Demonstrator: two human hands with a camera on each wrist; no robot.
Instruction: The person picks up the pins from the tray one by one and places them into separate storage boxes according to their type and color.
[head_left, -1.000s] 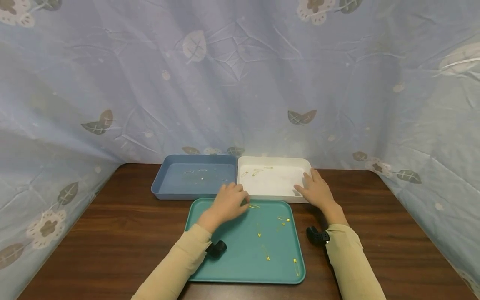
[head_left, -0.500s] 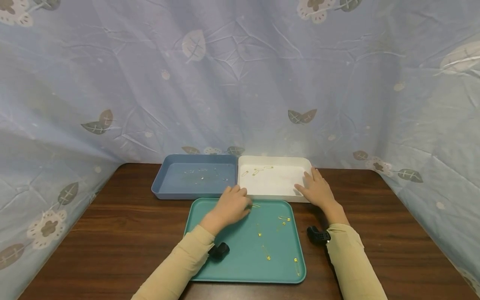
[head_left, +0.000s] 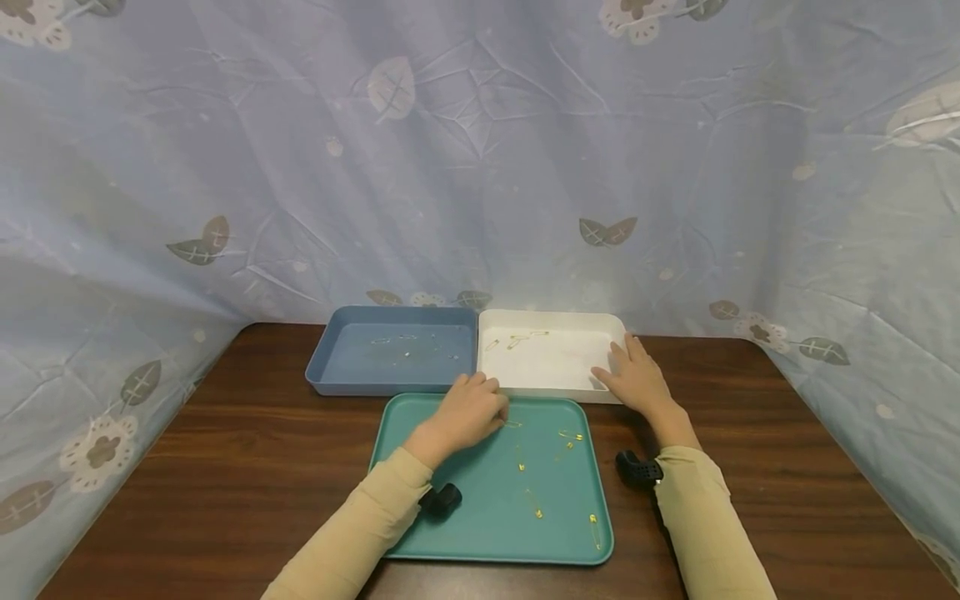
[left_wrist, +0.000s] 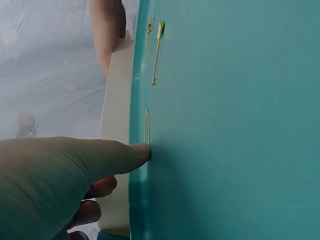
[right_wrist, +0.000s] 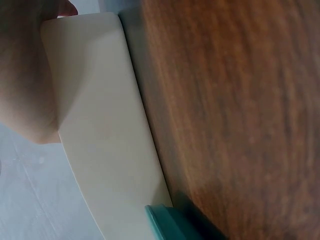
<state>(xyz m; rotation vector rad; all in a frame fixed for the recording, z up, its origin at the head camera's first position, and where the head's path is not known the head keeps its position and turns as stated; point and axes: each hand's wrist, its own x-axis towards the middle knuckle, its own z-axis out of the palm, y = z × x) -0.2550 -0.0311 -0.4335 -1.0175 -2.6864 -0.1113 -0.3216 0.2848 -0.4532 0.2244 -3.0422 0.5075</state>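
My left hand [head_left: 467, 410] is over the far edge of the green tray [head_left: 487, 521], its thumb and a hidden finger pinching one end of a gold safety pin [left_wrist: 147, 125]. The pin lies along the tray's far rim in the left wrist view, its other end in sight. The remaining fingers curl back under the palm. My right hand [head_left: 637, 385] rests on the right side of the white tray [head_left: 558, 367], fingers spread over the rim and thumb inside. More gold safety pins are scattered over the green tray, one safety pin [head_left: 595, 531] near its front right corner.
Left of the white tray stands a blue tray [head_left: 352, 367] with several small silvery pins. Several gold pins [head_left: 516, 341] lie in the white tray's left part. A patterned curtain [head_left: 480, 167] hangs behind the dark wooden table [head_left: 225, 467].
My left hand has moved slightly right, and the safety pin at its fingertips has shifted a little toward me. The right hand has stayed on the white tray.
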